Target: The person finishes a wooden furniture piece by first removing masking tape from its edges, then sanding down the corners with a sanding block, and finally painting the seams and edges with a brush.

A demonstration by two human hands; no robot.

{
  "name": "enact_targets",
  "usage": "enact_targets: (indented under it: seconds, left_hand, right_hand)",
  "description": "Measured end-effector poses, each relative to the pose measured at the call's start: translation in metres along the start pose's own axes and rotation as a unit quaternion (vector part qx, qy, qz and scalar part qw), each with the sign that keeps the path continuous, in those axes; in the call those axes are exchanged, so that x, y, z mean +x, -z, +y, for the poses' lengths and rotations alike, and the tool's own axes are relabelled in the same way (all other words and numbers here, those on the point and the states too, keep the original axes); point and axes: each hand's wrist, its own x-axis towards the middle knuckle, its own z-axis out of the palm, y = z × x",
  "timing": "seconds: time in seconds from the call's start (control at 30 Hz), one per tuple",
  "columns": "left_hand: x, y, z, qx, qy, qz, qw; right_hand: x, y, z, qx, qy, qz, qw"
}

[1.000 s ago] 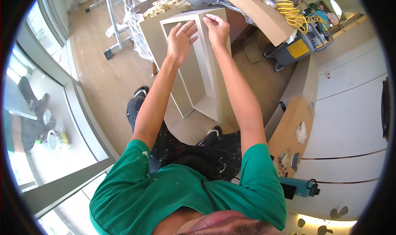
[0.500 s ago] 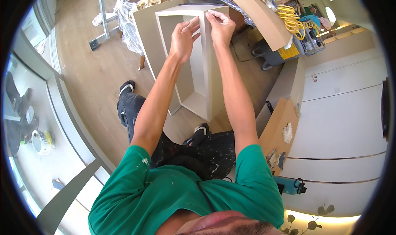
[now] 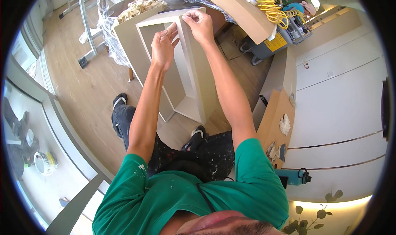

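A cream cabinet box (image 3: 193, 70) with an open front stands upright on the floor ahead of me. At its top front corner, my right hand (image 3: 201, 26) has thumb and fingertips pinched together against the edge. Whatever is between those fingertips is too small to make out. My left hand (image 3: 164, 49) is beside the same front upright, a little lower, fingers stretched and apart with the tips at the edge. Pale dust or paint marks the fingers. A flat cream panel (image 3: 134, 49) stands along the cabinet's left side.
Behind the cabinet are crumpled cloths (image 3: 142, 8) and clear plastic sheeting (image 3: 108, 32). A metal ladder (image 3: 88, 28) stands at the far left. To the right are a large cardboard piece (image 3: 235, 12), a coiled yellow hose (image 3: 272, 12) and a teal bottle (image 3: 295, 177). Glass doors line the left.
My view has turned, so the cabinet and both hands appear farther left. My left fingertips sit slightly lower on the upright; the right hand keeps its pinch at the corner.
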Motion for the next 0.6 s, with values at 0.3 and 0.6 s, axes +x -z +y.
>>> enact_targets:
  seconds: [0.3, 0.6]
  left_hand:
    - [-0.001, 0.0, -0.003, 0.004, 0.006, 0.006, 1.0]
    - [-0.005, -0.003, 0.006, 0.009, 0.026, -0.008, 1.0]
  right_hand:
    - [-0.006, -0.008, 0.017, -0.089, 0.119, 0.017, 0.989]
    - [-0.033, -0.022, 0.008, 0.063, 0.01, 0.149, 0.987]
